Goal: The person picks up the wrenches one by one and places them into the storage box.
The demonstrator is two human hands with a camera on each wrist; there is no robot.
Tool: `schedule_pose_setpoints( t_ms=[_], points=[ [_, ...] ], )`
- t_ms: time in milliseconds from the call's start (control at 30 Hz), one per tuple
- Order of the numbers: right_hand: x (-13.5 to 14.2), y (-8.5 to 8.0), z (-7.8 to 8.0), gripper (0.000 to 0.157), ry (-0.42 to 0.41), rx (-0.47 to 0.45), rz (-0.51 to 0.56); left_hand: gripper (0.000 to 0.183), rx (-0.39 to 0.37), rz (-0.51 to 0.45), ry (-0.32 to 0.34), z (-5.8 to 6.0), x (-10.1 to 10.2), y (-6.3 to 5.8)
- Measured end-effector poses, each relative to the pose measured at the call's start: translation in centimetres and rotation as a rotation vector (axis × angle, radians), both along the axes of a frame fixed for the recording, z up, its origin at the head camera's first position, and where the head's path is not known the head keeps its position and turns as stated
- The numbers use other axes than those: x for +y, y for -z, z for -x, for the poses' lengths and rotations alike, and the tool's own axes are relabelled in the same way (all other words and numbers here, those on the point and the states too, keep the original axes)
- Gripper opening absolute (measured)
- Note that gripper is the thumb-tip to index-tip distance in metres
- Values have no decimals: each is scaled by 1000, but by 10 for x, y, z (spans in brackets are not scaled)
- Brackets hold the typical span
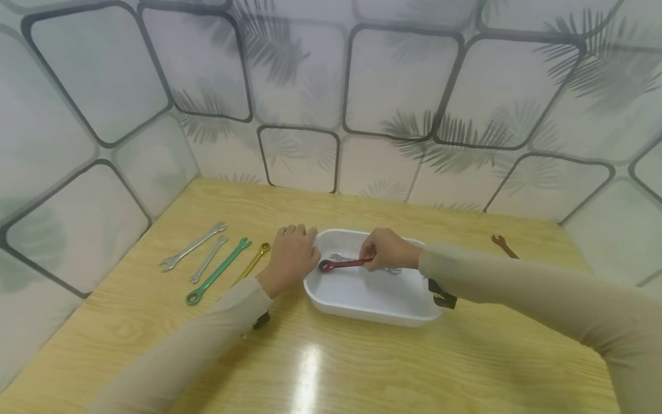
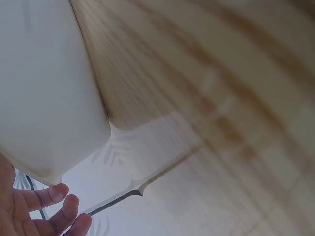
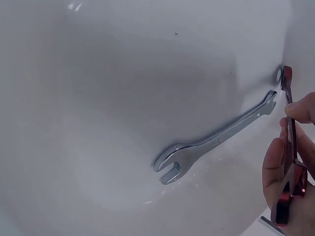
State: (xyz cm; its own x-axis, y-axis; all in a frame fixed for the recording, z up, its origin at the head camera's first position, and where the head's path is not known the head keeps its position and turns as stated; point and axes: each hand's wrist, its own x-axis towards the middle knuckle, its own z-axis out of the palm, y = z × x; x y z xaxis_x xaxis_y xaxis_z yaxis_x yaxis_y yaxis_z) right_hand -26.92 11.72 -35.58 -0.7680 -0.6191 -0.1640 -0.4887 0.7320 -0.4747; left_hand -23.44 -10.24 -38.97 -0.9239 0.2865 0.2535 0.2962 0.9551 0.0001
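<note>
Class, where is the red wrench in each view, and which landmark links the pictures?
Head: the red wrench is just right of centre, below mid-height, in the right hand.
Left wrist: not in it.
Right wrist: near the right edge, from upper to lower half.
Shared landmark: the white tray.

A white tray point(image 2: 49, 93) fills the upper left, its side against the grained table point(image 2: 142, 69) (blurred towards the right). At the lower left, the left hand point(image 2: 37, 214) shows bent fingers, the uppermost at the tray's rim. Below runs the pale wall point(image 2: 172, 209), with a dark line and faint fronds.
</note>
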Motion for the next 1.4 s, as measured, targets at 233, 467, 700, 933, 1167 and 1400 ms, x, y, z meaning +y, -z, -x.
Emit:
schedule_pose_setpoints(
  t_ms=[233,467,700,933,1167,1400],
  points=[
    [1,7,5,9,-39,33,-18,22,5,-7,3,1,0,0],
    [-1,10,9,10,-63,23,-52,24,-5,-21,4,1,0,0],
    [-3,13,8,11,-83,4,-79,25,-12,-17,0,1,0,0],
    [-3,16,8,14,-96,13,-115,23,-8,-27,7,2,0,0],
    [-3,20,9,14,-106,14,-110,26,-22,-19,-5,2,0,0],
    [-3,23,10,14,-114,14,-110,31,-35,-24,-12,3,1,1]
  ],
)
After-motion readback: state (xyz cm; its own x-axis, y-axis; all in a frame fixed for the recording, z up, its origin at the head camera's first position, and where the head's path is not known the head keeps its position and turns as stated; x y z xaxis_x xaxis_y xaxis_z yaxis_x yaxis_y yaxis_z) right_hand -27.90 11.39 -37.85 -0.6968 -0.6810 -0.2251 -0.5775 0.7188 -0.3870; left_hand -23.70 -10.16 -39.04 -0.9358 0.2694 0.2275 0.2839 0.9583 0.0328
